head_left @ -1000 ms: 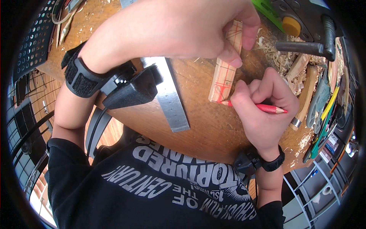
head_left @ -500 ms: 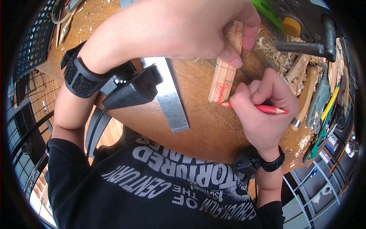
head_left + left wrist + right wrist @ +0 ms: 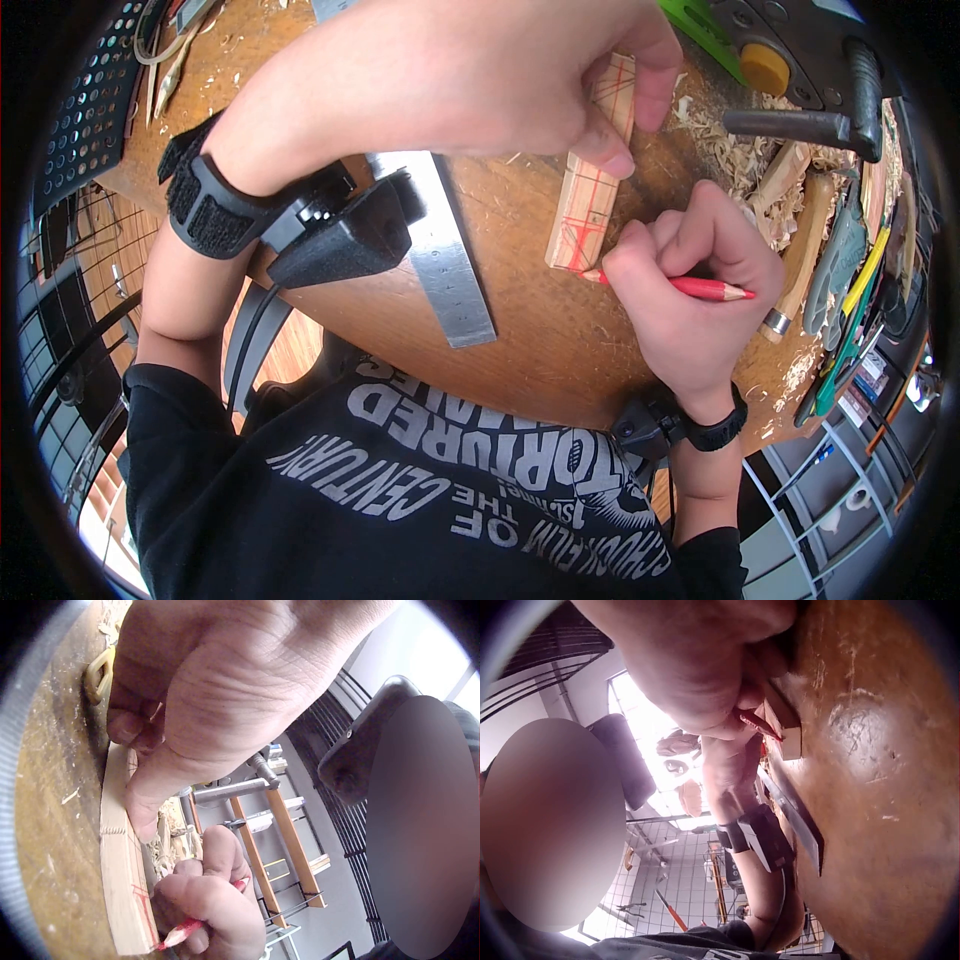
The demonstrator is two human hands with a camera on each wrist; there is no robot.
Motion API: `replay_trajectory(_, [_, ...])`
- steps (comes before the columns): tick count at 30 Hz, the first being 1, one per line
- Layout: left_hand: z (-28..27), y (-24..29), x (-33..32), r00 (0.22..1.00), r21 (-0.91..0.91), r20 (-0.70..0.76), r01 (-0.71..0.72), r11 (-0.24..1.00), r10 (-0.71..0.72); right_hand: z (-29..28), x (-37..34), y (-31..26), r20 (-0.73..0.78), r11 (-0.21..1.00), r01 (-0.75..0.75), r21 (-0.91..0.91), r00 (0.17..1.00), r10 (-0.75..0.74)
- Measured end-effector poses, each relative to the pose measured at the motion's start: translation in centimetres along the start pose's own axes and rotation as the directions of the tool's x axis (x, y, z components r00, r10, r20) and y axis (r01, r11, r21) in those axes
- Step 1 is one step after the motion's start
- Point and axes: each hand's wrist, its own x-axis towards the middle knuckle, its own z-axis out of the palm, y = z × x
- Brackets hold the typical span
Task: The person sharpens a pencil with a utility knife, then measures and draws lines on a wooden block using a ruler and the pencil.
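Observation:
A narrow wooden block (image 3: 583,215) lies on the workbench, its upper face crossed by red and dark pencil lines. My left hand (image 3: 560,85) grips it toward the far end, thumb on one side and fingers on the other. At the near end, my right hand (image 3: 675,325) pinches a red pencil (image 3: 712,288), whose tip sits at the block's end edge. The left wrist view shows the pencil (image 3: 181,933) meeting the corner of the block (image 3: 129,900), beside red marks. From the right wrist, the pencil (image 3: 762,725) points at the block's end face (image 3: 791,741).
Left of the block lies a flat steel blade (image 3: 452,265), like a ruler or square. A metal vise with a bar handle (image 3: 790,125) stands at the far right. Wood shavings (image 3: 735,150) and several hand tools (image 3: 850,275) crowd the right side of the workbench (image 3: 400,330).
The pencil tip has shifted very slightly along the block's near end, where a red line now shows more plainly at the edge. The left hand keeps its hold.

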Motion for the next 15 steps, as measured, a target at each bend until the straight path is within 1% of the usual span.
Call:
replay_trajectory(2, [0.4, 1.9, 0.3, 0.989, 0.203, -0.018, 0.149, 0.968, -0.148, 0.0, 0.0, -0.1, 0.012, 1.0, 0.011, -0.004, 1.0, -0.011])
replay_trajectory(4, [0.4, 2.3, 0.5, 0.987, 0.214, -0.007, 0.159, 0.964, -0.161, 0.1, 0.1, -0.4, -0.022, 0.999, -0.043, 0.012, 0.999, 0.043])
replay_trajectory(5, [0.4, 2.4, 0.5, 0.985, 0.224, 0.004, 0.169, 0.96, -0.175, 0.1, 0.1, -0.3, -0.022, 0.999, -0.043, 0.012, 0.999, 0.043])
replay_trajectory(7, [0.5, 2.4, 0.4, 0.985, 0.229, -0.007, 0.169, 0.959, -0.172, 0.1, 0.1, -0.2, 0.006, 1.0, 0.018, -0.017, 1.0, -0.018])
replay_trajectory(9, [0.6, 2.3, 0.4, 0.985, 0.235, -0.018, 0.169, 0.957, -0.17, 0.2, 0.0, -0.1, -0.012, 1.0, -0.009, 0.002, 1.0, 0.009])
replay_trajectory(10, [0.6, 2.2, 0.3, 0.987, 0.235, -0.022, 0.159, 0.959, -0.158, 0.2, 0.0, -0.1, -0.029, 0.999, -0.036, 0.022, 0.999, 0.037])
replay_trajectory(12, [0.2, 1.7, 0.3, 0.989, 0.234, -0.027, 0.148, 0.961, -0.146, 0.1, 0.0, 0.0, -0.016, 1.0, -0.011, 0.017, 1.0, 0.011])
replay_trajectory(14, [-0.6, 0.8, 0.4, 0.992, -0.005, 0.046, 0.117, 0.993, -0.117, 0.1, 0.0, 0.0, -0.003, 1.0, 0.014, 0.014, 1.0, -0.014])
replay_trajectory(15, [-0.5, 0.8, 0.3, 0.992, -0.005, 0.046, 0.117, 0.993, -0.117, 0.1, 0.0, -0.1, 0.001, 1.0, -0.004, 0.008, 1.0, 0.004])
